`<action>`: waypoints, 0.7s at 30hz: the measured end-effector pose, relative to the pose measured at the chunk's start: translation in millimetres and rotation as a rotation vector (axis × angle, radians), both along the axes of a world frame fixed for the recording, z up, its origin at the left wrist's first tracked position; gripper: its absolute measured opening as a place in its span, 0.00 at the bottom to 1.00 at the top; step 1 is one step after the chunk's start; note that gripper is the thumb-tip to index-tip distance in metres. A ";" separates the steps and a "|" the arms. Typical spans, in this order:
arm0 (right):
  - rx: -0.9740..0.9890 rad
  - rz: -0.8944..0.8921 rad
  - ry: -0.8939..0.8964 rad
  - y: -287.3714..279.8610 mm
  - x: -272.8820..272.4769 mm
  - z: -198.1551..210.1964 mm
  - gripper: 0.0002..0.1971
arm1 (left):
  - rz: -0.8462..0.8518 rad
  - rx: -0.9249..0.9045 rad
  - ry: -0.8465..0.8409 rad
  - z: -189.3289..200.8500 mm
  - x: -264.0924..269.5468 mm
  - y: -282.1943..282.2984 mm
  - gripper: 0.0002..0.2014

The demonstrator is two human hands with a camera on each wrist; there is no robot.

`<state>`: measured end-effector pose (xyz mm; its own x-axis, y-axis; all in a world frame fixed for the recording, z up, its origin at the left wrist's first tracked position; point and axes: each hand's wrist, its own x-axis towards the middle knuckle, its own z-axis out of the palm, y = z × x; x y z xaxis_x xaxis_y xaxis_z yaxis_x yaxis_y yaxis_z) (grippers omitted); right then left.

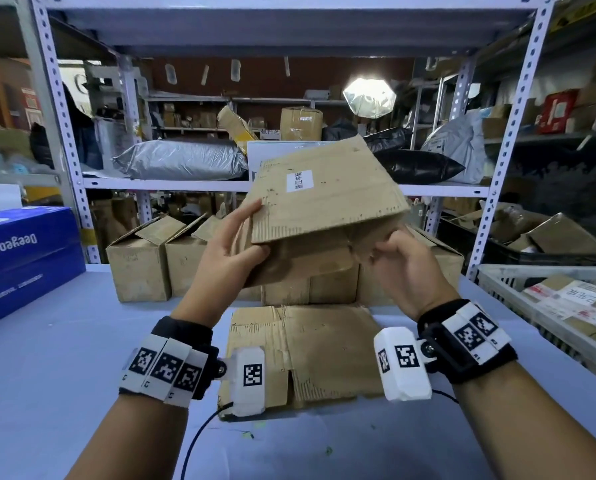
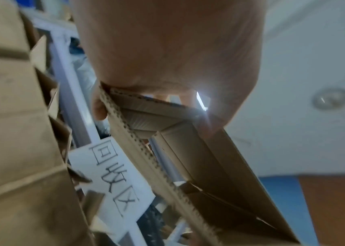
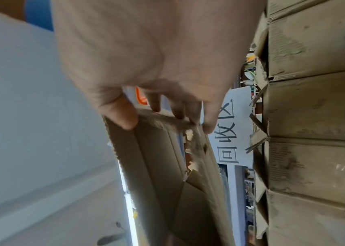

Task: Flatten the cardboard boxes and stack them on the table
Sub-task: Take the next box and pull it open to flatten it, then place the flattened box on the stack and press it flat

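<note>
Left to right: blue carton [image 1: 23,258] lies at the table's [image 1: 82,393] left edge. Left hand [image 1: 232,242] grips the left edge of the held box [image 1: 324,199], thumb on top of the upper panel, fingers curled underneath; the left wrist view shows the same hand [image 2: 167,50] with the corrugated edge of the box [image 2: 188,166] clamped between thumb and fingers. Box is up in the air above the table, half collapsed, white label [image 1: 299,180] on the upper panel. Directly below it a flattened box [image 1: 324,348] lies flat on the table, near edge. Behind, a row of upright boxes [image 1: 140,265] stands at the back of the table. Right hand [image 1: 398,261] pinches the box's lower right flap, fingers curled round it; in the right wrist view the thumb [image 3: 123,114] presses the cardboard edge. White crate [image 1: 497,275] of parcels sits far right.
</note>
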<state>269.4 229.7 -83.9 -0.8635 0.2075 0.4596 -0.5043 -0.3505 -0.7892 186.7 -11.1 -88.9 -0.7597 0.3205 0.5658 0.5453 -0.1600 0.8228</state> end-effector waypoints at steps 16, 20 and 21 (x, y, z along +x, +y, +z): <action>-0.140 -0.040 -0.243 51.3 2.2 -22.0 0.17 | 0.203 -0.137 -0.166 -11.1 -29.7 -24.1 0.19; 0.029 -0.051 -0.411 59.4 9.5 -33.0 0.13 | 0.051 -0.234 -0.301 -21.2 -34.5 -38.4 0.17; 0.114 -0.056 -0.477 60.3 11.6 -35.4 0.12 | 0.035 -0.274 -0.322 -24.5 -35.4 -41.4 0.16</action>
<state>281.0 290.0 -119.3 -0.9721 0.2315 0.0378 -0.0927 -0.2315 -0.9684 151.3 -52.5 -113.4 -0.8970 0.3965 0.1955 0.2549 0.1025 0.9615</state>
